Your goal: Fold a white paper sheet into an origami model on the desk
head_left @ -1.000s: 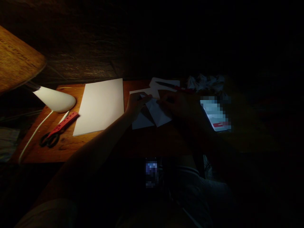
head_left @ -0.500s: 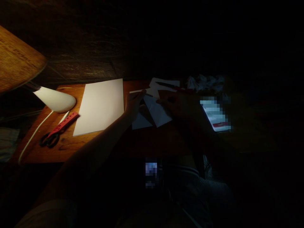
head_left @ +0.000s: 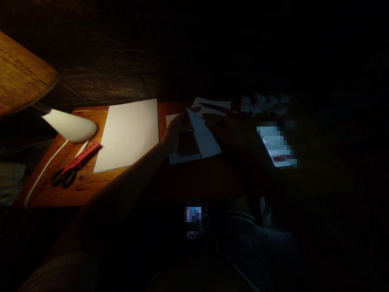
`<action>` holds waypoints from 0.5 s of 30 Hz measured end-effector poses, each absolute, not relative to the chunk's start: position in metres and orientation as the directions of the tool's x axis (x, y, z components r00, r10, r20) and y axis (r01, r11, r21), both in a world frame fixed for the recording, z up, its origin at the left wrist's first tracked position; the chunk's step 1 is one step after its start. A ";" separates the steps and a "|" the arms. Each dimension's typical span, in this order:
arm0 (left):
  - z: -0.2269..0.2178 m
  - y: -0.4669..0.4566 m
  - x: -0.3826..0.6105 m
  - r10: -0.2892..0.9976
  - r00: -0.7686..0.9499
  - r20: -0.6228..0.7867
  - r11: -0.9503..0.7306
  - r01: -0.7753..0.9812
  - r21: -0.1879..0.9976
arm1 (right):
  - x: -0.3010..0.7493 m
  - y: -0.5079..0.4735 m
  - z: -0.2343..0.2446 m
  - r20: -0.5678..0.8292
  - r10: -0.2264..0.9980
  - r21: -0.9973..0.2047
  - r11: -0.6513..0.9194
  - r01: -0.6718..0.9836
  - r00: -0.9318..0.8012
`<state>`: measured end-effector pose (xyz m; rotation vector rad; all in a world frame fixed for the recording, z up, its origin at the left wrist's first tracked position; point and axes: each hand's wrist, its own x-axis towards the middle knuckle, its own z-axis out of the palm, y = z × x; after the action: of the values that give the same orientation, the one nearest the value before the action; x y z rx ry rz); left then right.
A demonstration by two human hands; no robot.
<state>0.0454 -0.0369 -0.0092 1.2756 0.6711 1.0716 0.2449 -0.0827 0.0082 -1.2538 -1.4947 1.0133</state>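
A partly folded white paper (head_left: 207,142) stands tilted between my two hands, its pointed flap raised towards the back. My left hand (head_left: 175,130) is closed on its left side, with the fingertips partly behind the flap. At the right edge my right hand (head_left: 223,129) pinches the folded paper, though deep shadow hides most of its fingers. Under them a flat white sheet (head_left: 179,158) lies on the wooden table (head_left: 133,188).
Left of my hands lies a large white sheet (head_left: 129,136), then red-and-black scissors (head_left: 75,164) and a lamp (head_left: 71,125) with its cord. A knife (head_left: 217,108) lies on paper behind. Crumpled paper (head_left: 264,104) and a lit phone (head_left: 276,148) are at right.
The folded paper has turned and its flap now stands up more steeply. My right hand has moved slightly right and back; my left hand has shifted a little along the paper.
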 end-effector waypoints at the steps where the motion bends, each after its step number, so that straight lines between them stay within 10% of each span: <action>1: -0.010 -0.037 0.045 0.908 0.388 0.158 -0.061 -0.250 0.966 | 0.244 -0.083 0.009 0.137 0.987 -0.956 0.155 0.250 -0.087; 15: -0.014 -0.033 0.042 0.939 0.306 0.159 -0.103 -0.191 0.976 | 0.246 -0.083 0.007 0.169 0.940 -0.962 0.224 0.159 -0.297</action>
<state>0.0425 -0.0330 -0.0139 1.3124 0.7776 1.1353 0.2463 -0.0825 0.0066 -1.0447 -1.6503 1.1593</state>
